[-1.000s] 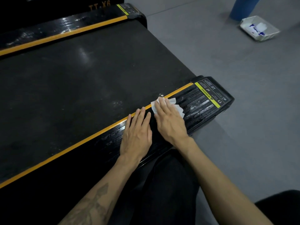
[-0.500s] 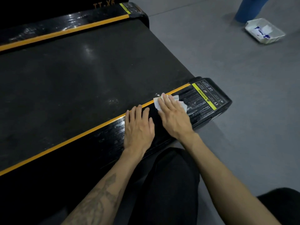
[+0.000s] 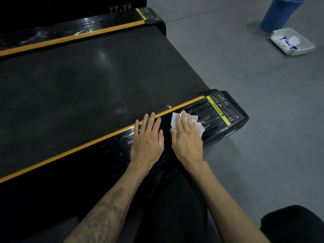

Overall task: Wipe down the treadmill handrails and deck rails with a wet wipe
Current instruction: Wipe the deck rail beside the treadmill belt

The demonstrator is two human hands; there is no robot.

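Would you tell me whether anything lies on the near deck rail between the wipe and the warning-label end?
Nothing visible does. The right hand presses the wipe flat on the near deck rail; the ribbed stretch up to the warning label shows only wet streaks.

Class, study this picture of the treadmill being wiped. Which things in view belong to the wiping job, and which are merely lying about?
Part of the job:
- wet wipe, pressed flat under the right hand
- near deck rail, where the left hand rests flat
- far deck rail

Lying about:
- white tray on the floor
- blue bin behind it
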